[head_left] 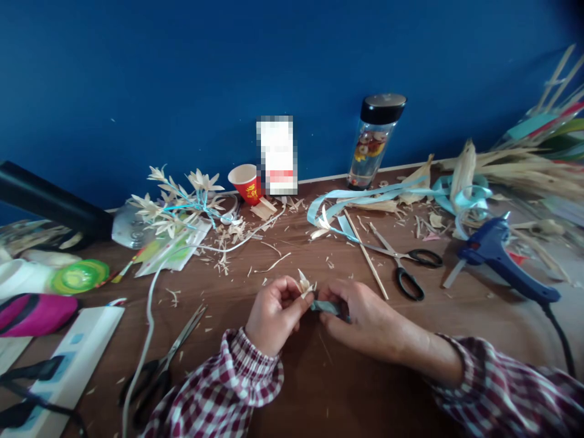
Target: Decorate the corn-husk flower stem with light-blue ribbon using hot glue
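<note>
Both hands meet over the middle of the brown table (292, 395). My left hand (274, 313) is closed in a pinch on a small pale straw flower (305, 284), whose petals stick up above the fingers. My right hand (360, 316) is closed on a short piece of light blue ribbon (325, 307) that runs to the base of the flower. The two sleeves are red and white plaid.
Black-handled scissors (404, 264) and a thin wooden stick (365, 252) lie behind my right hand. A blue glue gun (502, 255), blue ribbon loops (365, 198) and dried husks (511, 164) are at right. Another pair of scissors (164, 362), a finished straw bouquet (182, 201), red cup (246, 182) and bottle (374, 143) stand left and back.
</note>
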{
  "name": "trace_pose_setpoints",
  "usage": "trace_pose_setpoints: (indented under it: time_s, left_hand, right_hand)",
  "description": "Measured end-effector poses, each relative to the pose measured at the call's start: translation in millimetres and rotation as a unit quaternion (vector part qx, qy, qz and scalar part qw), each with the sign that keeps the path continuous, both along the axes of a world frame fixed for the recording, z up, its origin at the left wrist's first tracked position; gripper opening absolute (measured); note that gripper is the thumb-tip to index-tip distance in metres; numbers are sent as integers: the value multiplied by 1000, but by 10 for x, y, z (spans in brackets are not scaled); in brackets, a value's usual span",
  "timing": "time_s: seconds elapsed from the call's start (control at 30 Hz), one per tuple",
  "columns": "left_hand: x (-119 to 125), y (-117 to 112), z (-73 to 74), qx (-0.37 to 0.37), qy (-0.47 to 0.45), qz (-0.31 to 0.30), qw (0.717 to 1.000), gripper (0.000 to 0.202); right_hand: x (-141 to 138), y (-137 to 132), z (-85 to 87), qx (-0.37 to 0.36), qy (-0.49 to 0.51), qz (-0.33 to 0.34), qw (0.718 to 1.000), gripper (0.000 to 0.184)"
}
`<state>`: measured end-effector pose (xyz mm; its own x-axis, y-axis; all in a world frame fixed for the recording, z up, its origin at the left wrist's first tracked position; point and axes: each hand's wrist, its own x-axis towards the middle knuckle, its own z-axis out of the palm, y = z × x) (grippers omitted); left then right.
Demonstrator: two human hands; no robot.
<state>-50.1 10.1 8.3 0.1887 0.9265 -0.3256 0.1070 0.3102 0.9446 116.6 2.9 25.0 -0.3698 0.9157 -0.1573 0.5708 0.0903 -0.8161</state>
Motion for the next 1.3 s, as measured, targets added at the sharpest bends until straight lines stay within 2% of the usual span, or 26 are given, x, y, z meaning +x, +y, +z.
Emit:
trace_pose_setpoints:
  time_s: [0.17, 0.3, 0.5, 0.67, 1.07, 1.17, 1.3]
  left_hand:
    - [1, -9, 29, 14, -3, 1, 1000, 28]
    - [5, -19, 42, 8, -3, -13, 1000, 28]
    - [5, -28, 51, -34, 25, -10, 999, 30]
    - [-10, -19, -24, -40, 24, 14, 999, 31]
    - [-56, 11, -104, -85, -40, 22, 995, 32]
    - [-66, 21, -89, -97, -60, 19, 993, 32]
    - [-73, 36, -46, -114, -80, -14, 990, 38]
  right_hand:
    - [5, 6, -4, -18, 26, -8, 999, 5]
    - [31, 31, -12, -40, 38, -5, 998, 12]
    - [13, 9, -31, 7, 25, -2, 1000, 13]
    - [7, 0, -72, 40, 6, -13, 999, 13]
    - [28, 30, -65, 27, -5, -2, 1000, 16]
    - [26, 41, -40, 16, -2, -1, 1000, 15]
    - [31, 42, -10, 2, 12, 4, 1000, 15]
